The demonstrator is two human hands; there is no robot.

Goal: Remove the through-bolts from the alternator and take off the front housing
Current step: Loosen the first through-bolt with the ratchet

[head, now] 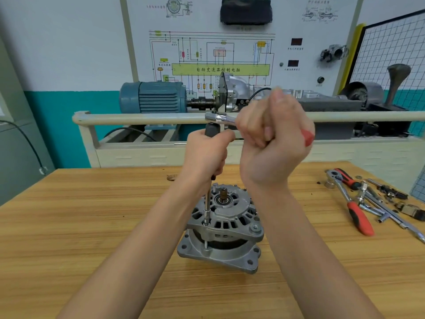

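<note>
Training-rig backdrop, wooden tabletop (92, 226): alternator (222, 229) sits centre. Left hand (207, 155) grips the extension driver (207, 203) on the nine-o'clock through-bolt (206, 244); right hand (273, 139) clenches the ratchet (218, 117). Loosening underway; next, keep turning.

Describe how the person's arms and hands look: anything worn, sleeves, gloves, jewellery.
Both forearms are bare up to the frame edge, with no sleeves showing. The left hand and right hand wear no gloves. No watch, wristband or rings are visible; the right hand is slightly motion-blurred.
</note>
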